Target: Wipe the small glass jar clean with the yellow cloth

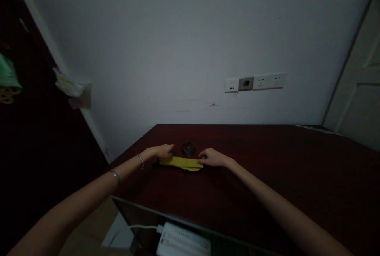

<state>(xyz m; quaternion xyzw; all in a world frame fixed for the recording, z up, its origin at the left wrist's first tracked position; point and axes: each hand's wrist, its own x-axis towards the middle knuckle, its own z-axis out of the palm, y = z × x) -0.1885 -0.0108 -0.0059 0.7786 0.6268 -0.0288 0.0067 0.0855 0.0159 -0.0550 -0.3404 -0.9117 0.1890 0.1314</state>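
A yellow folded cloth (pixel 181 163) lies flat on the dark red-brown table (pixel 267 177). My left hand (pixel 160 152) rests on the cloth's left end, fingers curled down onto it. My right hand (pixel 212 157) presses on its right end with bent fingers. A small dark round object (pixel 188 148) sits on the table just behind the cloth, between my hands. Two bracelets circle my left wrist and forearm.
A white wall stands behind the table with a socket strip (pixel 255 82). A dark cabinet (pixel 32 137) with bags hanging from it is at the left. A white door (pixel 359 78) is at the right. A white power strip (pixel 182 242) lies below the near edge.
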